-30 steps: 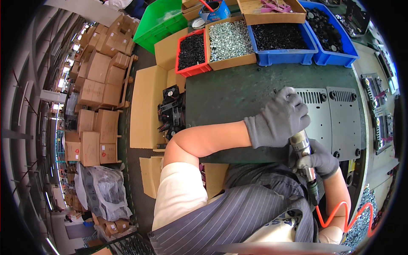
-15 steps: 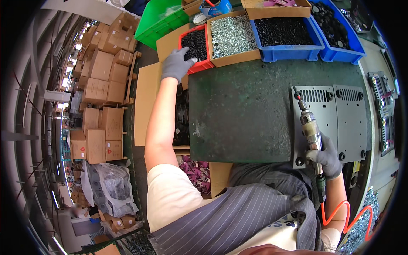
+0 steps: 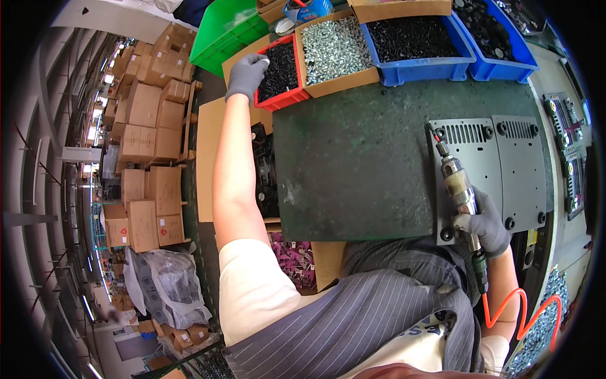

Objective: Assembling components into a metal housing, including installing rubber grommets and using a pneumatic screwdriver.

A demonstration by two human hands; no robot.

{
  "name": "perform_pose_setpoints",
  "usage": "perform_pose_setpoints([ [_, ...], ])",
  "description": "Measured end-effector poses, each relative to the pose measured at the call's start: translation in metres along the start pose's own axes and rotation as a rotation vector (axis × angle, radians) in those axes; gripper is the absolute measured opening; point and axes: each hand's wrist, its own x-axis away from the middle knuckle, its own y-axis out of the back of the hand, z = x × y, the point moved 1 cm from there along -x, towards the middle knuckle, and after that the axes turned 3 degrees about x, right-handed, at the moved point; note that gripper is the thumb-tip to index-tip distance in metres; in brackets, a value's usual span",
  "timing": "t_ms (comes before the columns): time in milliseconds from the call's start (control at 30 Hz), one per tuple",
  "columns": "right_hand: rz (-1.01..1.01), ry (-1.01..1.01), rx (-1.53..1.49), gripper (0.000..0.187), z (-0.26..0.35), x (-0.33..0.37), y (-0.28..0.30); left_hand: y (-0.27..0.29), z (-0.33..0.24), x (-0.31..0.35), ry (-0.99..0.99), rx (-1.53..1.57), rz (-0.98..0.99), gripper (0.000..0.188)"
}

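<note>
My left hand (image 3: 247, 76), in a grey glove, is at the left rim of a small red bin (image 3: 285, 101) filled with black screws (image 3: 281, 66). Its fingers are drawn together; whatever they may hold is too small to make out. In my gloved right hand (image 3: 487, 232) is a pneumatic screwdriver (image 3: 458, 187), gripped around its body, with an orange coiled air hose (image 3: 519, 306) running from its rear end. Beneath the tool's tip lies a grey slotted metal plate (image 3: 467, 158) with black round feet at its corners, side by side with a second such plate (image 3: 525, 170).
Behind the dark green work surface (image 3: 353, 170) stand a cardboard box (image 3: 344, 82) of silvery fasteners and blue bins (image 3: 416, 72) of black parts. A green crate (image 3: 227, 35) is at far left. Below the left edge, a box holds purple parts (image 3: 293, 262).
My left hand has shifted left from over the screws to the bin's rim, and its fingers have closed. The screwdriver's tip has swung slightly left and away from me, still in my right hand.
</note>
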Motion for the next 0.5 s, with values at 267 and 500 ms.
perform_pose_setpoints([
  [267, 0.01, -0.01, 0.029, 0.045, 0.001, 0.0, 0.002, 0.001, 0.002, 0.014, 0.38, 0.539, 0.003, 0.023],
  [500, -0.007, 0.006, 0.02, 0.047, -0.003, 0.003, 0.002, -0.005, -0.001, 0.017, 0.56, 0.787, 0.076, 0.021],
])
